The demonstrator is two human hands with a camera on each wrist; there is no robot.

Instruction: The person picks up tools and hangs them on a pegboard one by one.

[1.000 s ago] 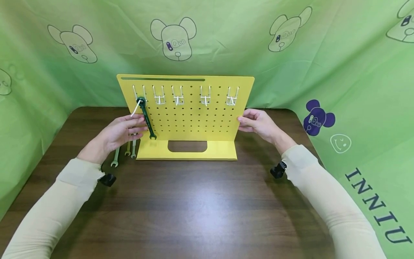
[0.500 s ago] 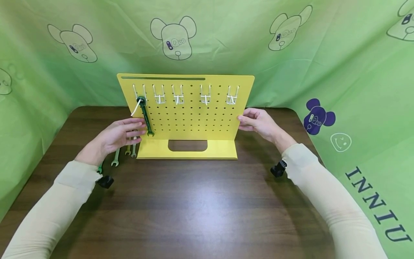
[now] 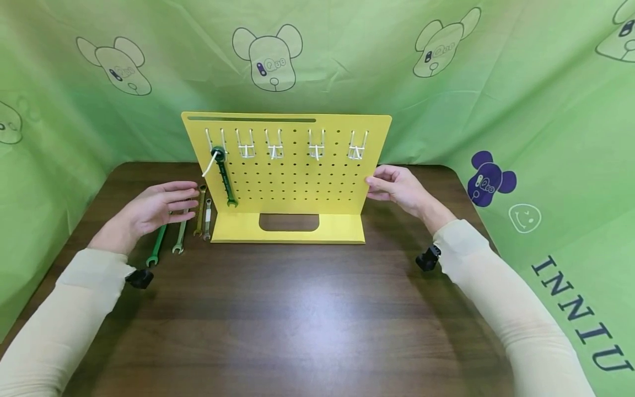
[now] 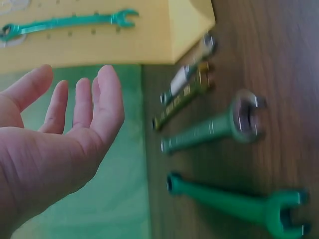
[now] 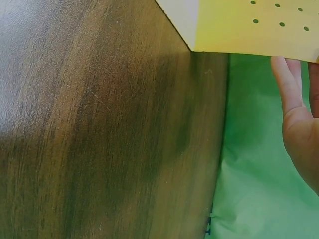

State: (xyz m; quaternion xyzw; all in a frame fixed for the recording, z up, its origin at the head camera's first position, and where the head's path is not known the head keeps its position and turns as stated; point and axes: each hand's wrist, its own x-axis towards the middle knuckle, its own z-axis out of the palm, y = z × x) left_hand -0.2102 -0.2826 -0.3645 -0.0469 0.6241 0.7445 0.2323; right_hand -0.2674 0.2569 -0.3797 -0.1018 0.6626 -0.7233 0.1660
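Note:
A yellow pegboard [image 3: 288,190] stands upright on its base, and a dark green combination wrench [image 3: 225,182] hangs from its leftmost white hook. My right hand [image 3: 399,192] holds the board's right edge, thumb in front and the other fingers behind. To the left of the board, my left hand [image 3: 156,208] is empty with its fingers extended, above a row of wrenches. In the left wrist view these are a green wrench [image 4: 234,203], a paler green wrench [image 4: 199,134], a gold wrench [image 4: 180,102] and a small silver wrench [image 4: 184,74].
More white hooks [image 3: 274,150] line the upper part of the board. The brown wooden table [image 3: 297,309] extends in front of it. A green printed curtain [image 3: 337,60] closes off the back and sides.
My left hand has moved left, away from the pegboard and the hanging wrench, uncovering the wrenches on the table. The hanging wrench swung slightly left. My right hand stays at the board's edge.

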